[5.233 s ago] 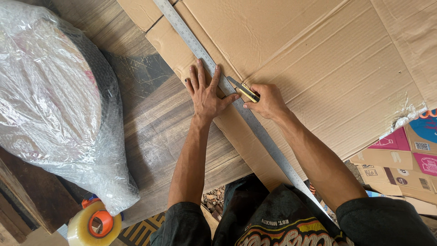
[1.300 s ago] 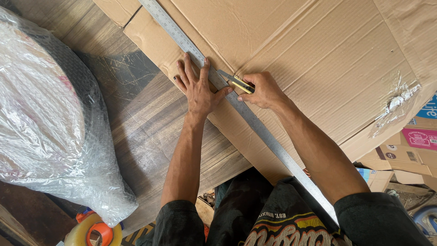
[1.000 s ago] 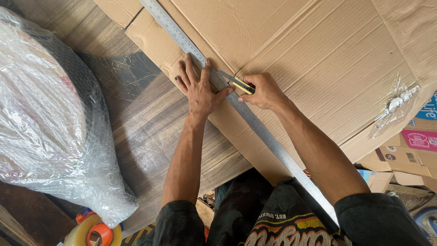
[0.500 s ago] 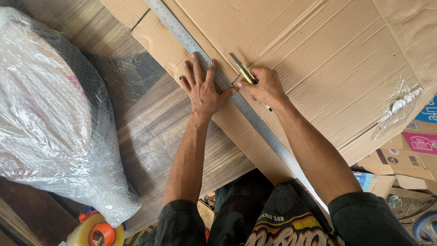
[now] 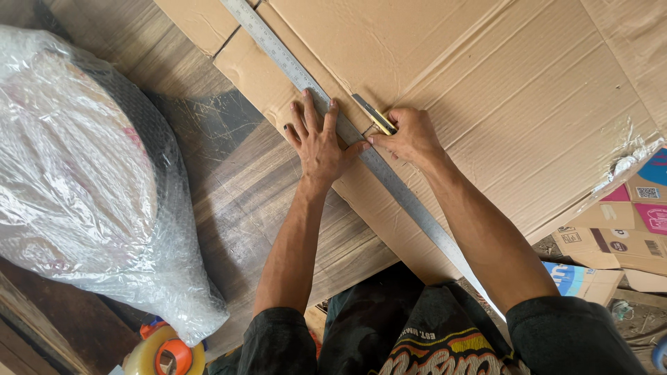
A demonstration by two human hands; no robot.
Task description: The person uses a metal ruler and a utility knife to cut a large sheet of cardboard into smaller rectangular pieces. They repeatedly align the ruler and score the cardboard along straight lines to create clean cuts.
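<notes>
Left hand (image 5: 318, 142) lies flat with fingers spread, pressing the long metal ruler (image 5: 389, 180) onto the cardboard sheet (image 5: 486, 90) on the wooden floor (image 5: 229, 180). Right hand (image 5: 410, 135) is clamped on the yellow knife (image 5: 374, 114); compared with a second ago, the knife has swung to point up along the ruler's edge, so the cutting stroke appears under way.

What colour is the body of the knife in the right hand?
Yellow with a dark strip: the utility knife, gripped by the right hand, seen from the head camera.
</notes>
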